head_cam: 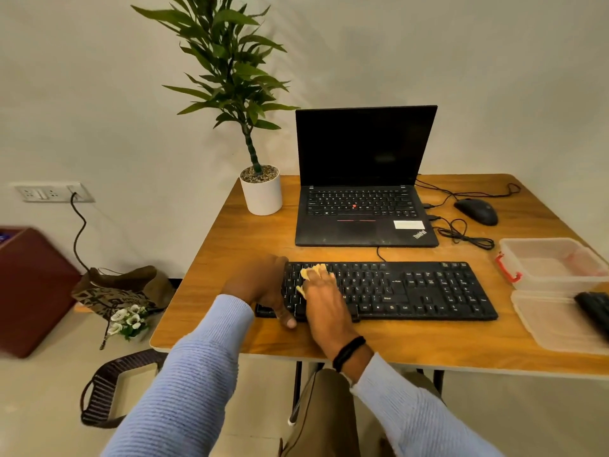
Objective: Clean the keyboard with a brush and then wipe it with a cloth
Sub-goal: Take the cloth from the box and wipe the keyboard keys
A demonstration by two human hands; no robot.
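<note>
Head view looks down on a wooden tabletop with a black keyboard lying across its near part, just in front of an open laptop whose screen is dark. Left hand holds the keyboard's left end, with the thumb curled against the front edge. Right hand is laid over the keys on the left side of the keyboard, its fingers bunched on a yellow cloth that is pressed to the keys and shows between and beyond the fingertips. A black band sits on the right wrist, and both arms wear light blue sleeves. A white pot with a green plant stands at the far left corner of the tabletop, beside the laptop. A black mouse with its cable lies to the right of the laptop. At the right edge sit a clear plastic box with a red clasp and, nearer, its lid; a dark object lies on the lid, cut off by the frame, and I cannot tell what it is
</note>
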